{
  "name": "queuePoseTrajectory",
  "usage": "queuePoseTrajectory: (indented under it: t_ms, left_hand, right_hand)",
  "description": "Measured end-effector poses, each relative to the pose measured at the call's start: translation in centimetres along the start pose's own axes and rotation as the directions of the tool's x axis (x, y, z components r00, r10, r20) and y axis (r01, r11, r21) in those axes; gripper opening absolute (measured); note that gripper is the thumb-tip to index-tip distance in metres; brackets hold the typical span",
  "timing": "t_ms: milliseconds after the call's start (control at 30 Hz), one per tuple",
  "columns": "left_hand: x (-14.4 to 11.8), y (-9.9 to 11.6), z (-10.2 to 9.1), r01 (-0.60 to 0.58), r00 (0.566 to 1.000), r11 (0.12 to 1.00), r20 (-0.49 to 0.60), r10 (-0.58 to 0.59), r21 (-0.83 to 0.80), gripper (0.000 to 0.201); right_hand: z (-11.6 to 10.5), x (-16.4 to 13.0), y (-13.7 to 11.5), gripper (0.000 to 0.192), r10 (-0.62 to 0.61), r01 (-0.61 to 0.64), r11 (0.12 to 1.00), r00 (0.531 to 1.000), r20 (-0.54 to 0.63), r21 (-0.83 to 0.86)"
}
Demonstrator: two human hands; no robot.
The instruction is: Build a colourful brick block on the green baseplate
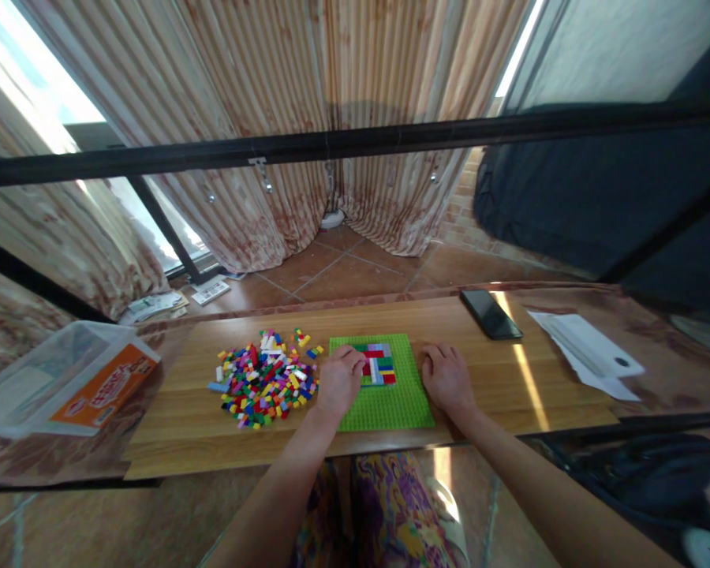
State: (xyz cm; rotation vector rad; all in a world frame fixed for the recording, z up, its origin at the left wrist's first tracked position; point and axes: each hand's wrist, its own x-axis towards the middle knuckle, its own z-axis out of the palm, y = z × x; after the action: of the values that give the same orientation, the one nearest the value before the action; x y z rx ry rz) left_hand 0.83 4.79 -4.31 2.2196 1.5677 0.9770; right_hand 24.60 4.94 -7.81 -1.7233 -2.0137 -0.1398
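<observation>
A green baseplate (411, 406) lies on the wooden board, with a patch of coloured bricks (382, 367) in red, white, blue, yellow, green and grey built on its upper middle. Over the left side of that patch, my left hand (338, 380) has its thumb and fingers pinched together at the bricks. What sits between those fingertips is too small and hidden to make out. My right hand (448, 379) rests palm down beside the plate's right edge, fingers loosely bent and holding nothing visible. Left of the plate spreads a pile of loose toy bricks (266, 379) in many colours.
The wooden board (183, 394) carries a black phone (490, 314) at its back right. White papers (588, 351) lie at the right end. A clear plastic box (53, 379) with an orange label stands on the left. A dark metal bar (390, 142) crosses before the curtains.
</observation>
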Motion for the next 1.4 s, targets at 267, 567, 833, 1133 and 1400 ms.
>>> queuePoseTrajectory:
  t_ms: [267,567,833,1133,1400]
  left_hand:
    - [-0.5,0.2,0.9,0.023,0.997,1.0,-0.079,-0.023,-0.002,0.021]
    - [-0.9,0.4,0.7,-0.06,0.998,0.967,0.022,0.056,0.248,0.022]
    - [-1.6,1.1,0.2,-0.037,0.999,0.961,0.03,0.031,0.273,0.021]
    - [-5.3,1.1,-0.7,0.039,0.985,0.998,-0.168,-0.029,0.053,0.035]
    - [-11.9,-0.4,-3.6,0.113,0.963,0.993,-0.249,-0.101,0.034,0.028]
  right_hand:
    - [0.1,-0.1,0.0,0.018,0.007,-0.007,1.0,1.0,-0.008,-0.01]
    - [0.2,-0.1,0.3,0.017,-0.009,0.009,1.0,1.0,0.001,-0.02]
    - [0.4,-0.1,0.4,0.018,-0.005,0.005,1.0,1.0,0.003,-0.028]
    - [0.3,-0.1,0.4,0.018,-0.018,0.017,0.999,1.0,-0.015,-0.031]
    - [0.3,-0.2,0.6,0.019,-0.059,0.056,0.995,0.998,-0.031,-0.079]
